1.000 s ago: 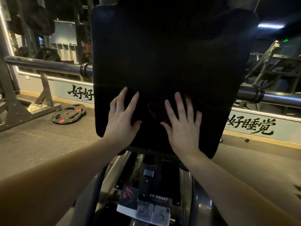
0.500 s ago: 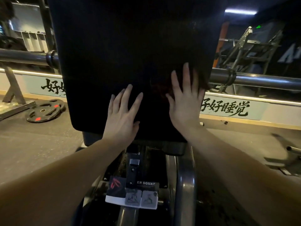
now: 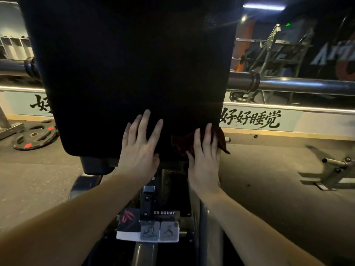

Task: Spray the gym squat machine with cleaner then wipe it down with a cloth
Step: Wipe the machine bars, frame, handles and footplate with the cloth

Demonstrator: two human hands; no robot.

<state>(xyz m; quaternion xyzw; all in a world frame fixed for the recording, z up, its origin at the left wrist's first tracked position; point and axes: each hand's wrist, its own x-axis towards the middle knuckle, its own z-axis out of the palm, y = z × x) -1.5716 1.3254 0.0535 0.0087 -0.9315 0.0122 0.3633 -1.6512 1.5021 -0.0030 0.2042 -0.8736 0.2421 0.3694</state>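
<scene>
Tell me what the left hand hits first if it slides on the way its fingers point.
Nothing but more black pad; the way up from the left hand looks free, though dark.

Dark cloth (image 3: 221, 139) against black pad (image 3: 134, 73).

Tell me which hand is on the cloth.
The right hand: it presses the dark red cloth against the black pad, while the left hand rests on bare pad.

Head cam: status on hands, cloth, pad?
Left hand flat on back pad. Right hand presses cloth at pad's lower right corner. Nothing in the way.
</scene>
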